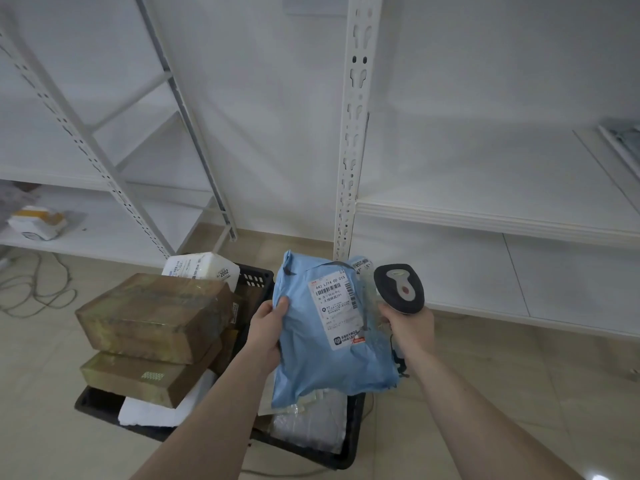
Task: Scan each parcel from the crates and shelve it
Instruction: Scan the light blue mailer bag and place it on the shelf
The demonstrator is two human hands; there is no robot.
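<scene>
Both hands are busy over a black crate [349, 448]: the left hand [266, 329] grips the edge of a blue poly mailer [311, 348], label [337, 308] turned up so its barcode faces the reader, while the right hand [410, 327] clasps a handheld barcode scanner [400, 289] at the parcel's three o'clock. Taped cardboard boxes [156, 306] wait at nine o'clock; white shelving [502, 220] stands at one o'clock, likely the mailer's destination.
</scene>
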